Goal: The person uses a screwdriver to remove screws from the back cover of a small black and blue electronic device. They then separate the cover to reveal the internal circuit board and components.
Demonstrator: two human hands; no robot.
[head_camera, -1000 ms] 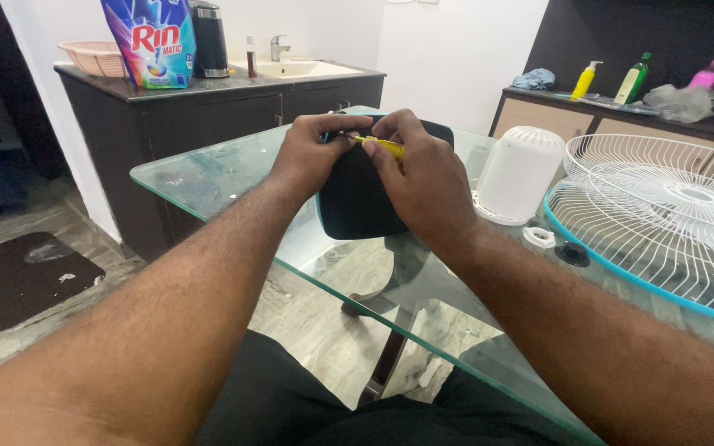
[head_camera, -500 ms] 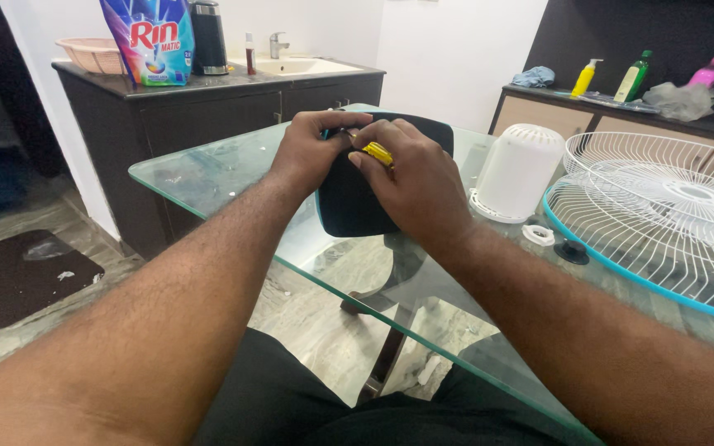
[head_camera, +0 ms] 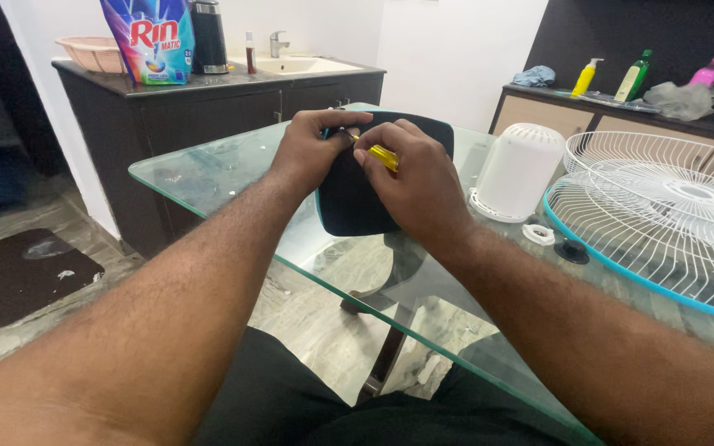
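At the bottom of the frame, two bare forearms reach up from the person's lap over the near edge of a glass table [head_camera: 233,161]. In the centre, the left hand [head_camera: 307,153] curls its fingers closed over the top left edge of a dark rounded panel [head_camera: 349,206] that lies on the glass. Touching it, the right hand [head_camera: 415,182] has its fingers closed around a yellow-handled tool [head_camera: 383,157], pressed to the panel's top. Just right of the hands stands a white ribbed housing [head_camera: 518,169], with a small black knob [head_camera: 573,249] near it. At the right edge lies a white wire fan guard [head_camera: 663,215] with a blue rim. In the upper left, a dark counter [head_camera: 208,103] carries a detergent pouch [head_camera: 149,40]
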